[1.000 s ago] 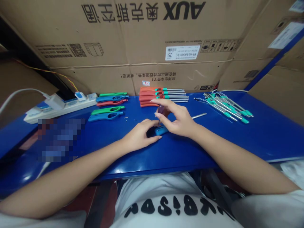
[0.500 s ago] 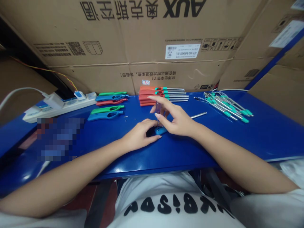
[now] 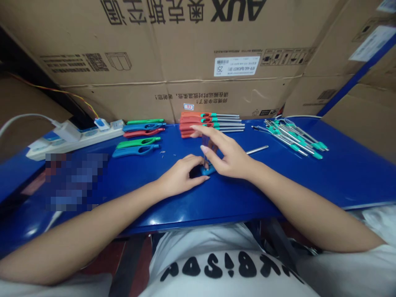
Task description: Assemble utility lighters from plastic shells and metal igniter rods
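A blue long-nosed lighter (image 3: 206, 171) lies on the blue table, its metal tube (image 3: 258, 149) sticking out past my right hand. My left hand (image 3: 177, 175) is closed around the near end of its handle and holds it down. A screwdriver (image 3: 205, 143) with a clear purplish handle stands upright, its tip on the blue handle. My right hand (image 3: 230, 154) grips the screwdriver between thumb and fingers, with the index finger stretched over its top. The middle of the lighter is hidden under my right hand.
Red-orange lighters with metal tubes (image 3: 194, 119) are stacked at the back. Several green, blue and red handle shells (image 3: 139, 142) lie left. Metal tubes with teal parts (image 3: 293, 138) lie right. A white power strip (image 3: 77, 140), small metal bits (image 3: 162, 152) and a cardboard box (image 3: 130, 86) are also there.
My right fingers have shifted slightly around the screwdriver, whose handle is more hidden now. The lighter stays under my left hand. The whole view has moved a little.
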Action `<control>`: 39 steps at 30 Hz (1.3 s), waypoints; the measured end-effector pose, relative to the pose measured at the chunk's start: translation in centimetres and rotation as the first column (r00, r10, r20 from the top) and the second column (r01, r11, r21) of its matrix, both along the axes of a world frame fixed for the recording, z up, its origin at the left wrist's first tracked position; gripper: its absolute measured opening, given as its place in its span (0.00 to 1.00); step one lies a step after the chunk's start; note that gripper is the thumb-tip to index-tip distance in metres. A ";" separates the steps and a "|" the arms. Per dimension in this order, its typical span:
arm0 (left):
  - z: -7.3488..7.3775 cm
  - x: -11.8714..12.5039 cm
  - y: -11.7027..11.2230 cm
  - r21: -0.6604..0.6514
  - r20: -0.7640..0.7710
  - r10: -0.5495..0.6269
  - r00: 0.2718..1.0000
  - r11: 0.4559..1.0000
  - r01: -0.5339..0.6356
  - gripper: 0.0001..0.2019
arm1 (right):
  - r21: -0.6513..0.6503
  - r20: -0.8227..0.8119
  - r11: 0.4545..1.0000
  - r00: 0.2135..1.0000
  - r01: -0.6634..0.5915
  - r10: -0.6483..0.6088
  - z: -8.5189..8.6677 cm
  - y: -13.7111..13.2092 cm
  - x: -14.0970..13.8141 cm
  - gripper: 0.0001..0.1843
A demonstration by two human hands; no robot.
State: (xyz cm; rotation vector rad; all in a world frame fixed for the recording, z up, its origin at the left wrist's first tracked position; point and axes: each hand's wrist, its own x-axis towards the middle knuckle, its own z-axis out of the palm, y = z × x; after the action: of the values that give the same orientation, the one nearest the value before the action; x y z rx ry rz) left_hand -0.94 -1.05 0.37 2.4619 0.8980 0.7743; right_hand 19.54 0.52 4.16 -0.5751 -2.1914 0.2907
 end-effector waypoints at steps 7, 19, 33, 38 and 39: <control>0.0 0.1 0.0 -0.009 -0.005 -0.015 1.000 1.000 0.015 0.09 | 0.112 -0.021 0.984 0.991 0.137 -0.136 0.1 -0.2 0.1 0.18; 0.1 0.0 0.1 -0.022 -0.010 -0.025 1.000 0.999 0.025 0.09 | 0.131 -0.113 0.975 0.980 0.179 -0.164 0.3 0.1 0.2 0.13; 0.3 -0.1 0.0 -0.025 -0.029 -0.036 0.999 0.999 0.036 0.10 | 0.244 -0.113 0.956 0.984 0.161 -0.136 0.7 0.7 0.5 0.10; 0.4 0.0 0.0 -0.031 -0.024 -0.033 0.999 0.999 0.033 0.09 | 0.142 -0.077 0.988 0.996 0.062 -0.051 0.8 0.6 0.5 0.14; 0.4 0.0 0.0 -0.035 -0.025 -0.033 0.999 0.999 0.032 0.09 | 0.092 -0.090 0.995 0.996 0.023 -0.014 0.8 0.6 0.5 0.15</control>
State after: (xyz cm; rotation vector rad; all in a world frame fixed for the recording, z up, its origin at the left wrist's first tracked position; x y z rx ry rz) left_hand -0.97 -1.05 0.76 2.4554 0.8711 0.7114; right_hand 20.01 1.12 4.95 -0.5209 -2.1007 0.1995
